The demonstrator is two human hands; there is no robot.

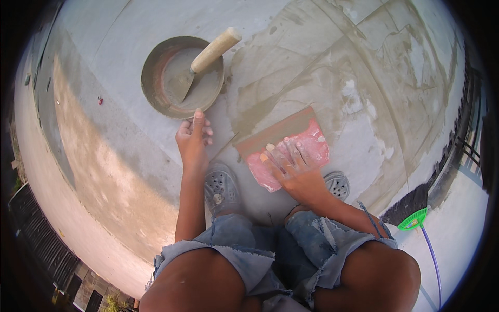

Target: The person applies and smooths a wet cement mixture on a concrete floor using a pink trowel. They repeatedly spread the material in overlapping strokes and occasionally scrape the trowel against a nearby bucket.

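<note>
A wide scraper [318, 136] with a straight metal-like blade edge and a red, plaster-smeared body lies under my right hand [296, 169]. My right fingers are spread over its top and grip it. My left hand [195, 138] is at the near rim of a round bowl [150, 86], its thumb tip at the rim and its other fingers loosely curled, with nothing seen in them. The bowl holds wet grey mortar [205, 93]. A trowel [215, 50] with a pale, rounded handle leans in it, its blade in the mortar and its handle over the far right rim.
Grey wet smears [312, 67] cover much of the floor ahead and to the right. Grey clogs [221, 184] are on my feet, between the hands and my knees. A broom [413, 216] with black bristles and a purple stick lies at right. A small red object [100, 100] lies far left.
</note>
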